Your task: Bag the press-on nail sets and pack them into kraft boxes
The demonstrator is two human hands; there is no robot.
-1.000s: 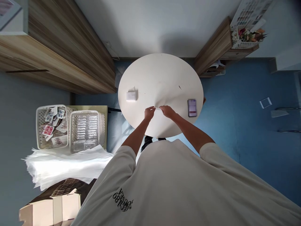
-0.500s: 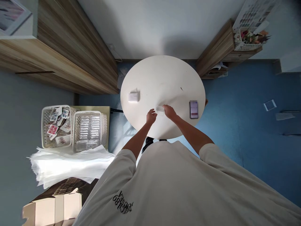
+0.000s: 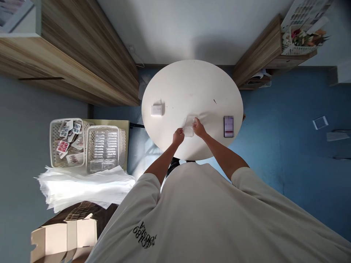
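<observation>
Head view: the clear plastic box point(image 3: 188, 133) lay between the two hands, above the near half of the round white table point(image 3: 189, 84). Whether its underside rested on the tabletop could not be determined.

Right hand point(image 3: 199, 128): thumb and fingers were clamped on the right edge of the box. Left hand point(image 3: 178, 136): fingers were drawn together at the left edge; whether they pinched the plastic could not be told at this size.

Status: the box appeared to be open, with one clear panel spread beyond the other. Handling was judged to be partway through: the box was out on the table and in hand, but not closed. No contents could be made out through the clear plastic.

Surroundings: a small white stack point(image 3: 156, 110) stood on the left part of the tabletop, apart from the hands. A phone point(image 3: 228, 126) lay near the right edge. Beside the table, to the left, one basket point(image 3: 122, 146) held rows of clear packages point(image 3: 105, 144), untouched by either hand. A second basket point(image 3: 51, 144), just beside it, held picture cards point(image 3: 63, 146).
</observation>
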